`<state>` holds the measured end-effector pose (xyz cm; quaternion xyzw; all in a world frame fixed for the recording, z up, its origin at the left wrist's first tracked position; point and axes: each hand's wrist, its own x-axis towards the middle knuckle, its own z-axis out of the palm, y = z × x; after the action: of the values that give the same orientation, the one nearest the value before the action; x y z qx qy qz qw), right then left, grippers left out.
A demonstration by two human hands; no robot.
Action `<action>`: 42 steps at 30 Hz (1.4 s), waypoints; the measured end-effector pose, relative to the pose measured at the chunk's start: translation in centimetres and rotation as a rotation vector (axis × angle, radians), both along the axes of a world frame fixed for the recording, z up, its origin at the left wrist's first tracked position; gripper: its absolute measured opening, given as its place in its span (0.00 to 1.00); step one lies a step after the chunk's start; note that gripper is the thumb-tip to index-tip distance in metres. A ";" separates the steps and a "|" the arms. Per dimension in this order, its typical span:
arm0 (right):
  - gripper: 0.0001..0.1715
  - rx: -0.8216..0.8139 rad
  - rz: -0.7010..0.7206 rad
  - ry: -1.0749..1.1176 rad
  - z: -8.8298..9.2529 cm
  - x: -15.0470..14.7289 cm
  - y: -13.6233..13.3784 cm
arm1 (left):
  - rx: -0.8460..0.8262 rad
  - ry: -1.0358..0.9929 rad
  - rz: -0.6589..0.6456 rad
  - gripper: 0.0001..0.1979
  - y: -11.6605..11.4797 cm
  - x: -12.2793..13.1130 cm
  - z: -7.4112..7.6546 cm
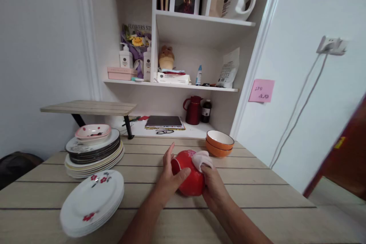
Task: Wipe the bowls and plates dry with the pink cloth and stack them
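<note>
A shiny red bowl [191, 183] with a pale flower pattern is tipped on its side low over the table, its opening turned to the left. My left hand [170, 177] grips it at the rim, thumb on the outside. A pinkish-white cloth [201, 159] is bunched in my right hand [214, 183] and pressed against the bowl's right side. Some fingers of both hands are hidden behind the bowl. Two stacked orange bowls [219, 148] with white insides stand just beyond my right hand.
To the left are a stack of flowered white plates [93, 202], a taller mixed plate stack [94, 164] and a small pink dish [93, 131]. A raised wooden stand [88, 106] is behind them. Glasses [165, 131], a laptop [163, 121] and a dark red jug [193, 110] lie farther back.
</note>
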<state>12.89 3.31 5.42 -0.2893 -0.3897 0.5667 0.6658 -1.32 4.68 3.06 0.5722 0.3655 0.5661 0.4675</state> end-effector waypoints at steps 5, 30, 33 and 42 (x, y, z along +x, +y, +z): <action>0.17 -0.254 -0.040 0.195 -0.5 0.2 0.5 | 0.194 0.253 -0.117 0.53 -0.4 -0.6 0.4; 0.06 0.148 0.069 -0.206 0.9 -1.0 -1.8 | -0.209 -0.277 -0.244 0.46 -0.7 -0.1 0.3; 0.10 -0.015 -0.020 0.077 0.7 -0.2 -0.8 | -0.014 -0.045 -0.222 0.55 -0.6 -0.2 0.1; 0.21 -0.224 0.069 0.306 0.7 1.6 0.0 | 0.286 0.205 0.011 0.56 -0.6 0.6 0.5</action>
<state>14.51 3.34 6.08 -0.2588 -0.2281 0.6663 0.6610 -0.71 4.11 3.56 0.6857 0.3302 0.5534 0.3386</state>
